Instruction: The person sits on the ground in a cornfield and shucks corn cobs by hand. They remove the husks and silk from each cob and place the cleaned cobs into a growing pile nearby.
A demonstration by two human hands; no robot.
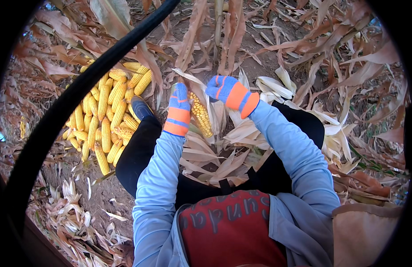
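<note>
My left hand, in a blue and orange knit glove, is closed around the upper end of a corn ear. Yellow kernels show along the ear's right side, and its lower end points down toward my lap. My right hand, gloved alike, is to the right of the ear with its fingers curled at a strip of dry husk. The husk hangs between the two hands; how the right fingers grip it is partly hidden. Part of the ear lies behind the left glove.
A heap of husked yellow corn ears lies at the left, beside my shoe. Loose pale husks cover the ground between my legs. Dry corn stalks stand ahead. A dark curved bar crosses the view at the left.
</note>
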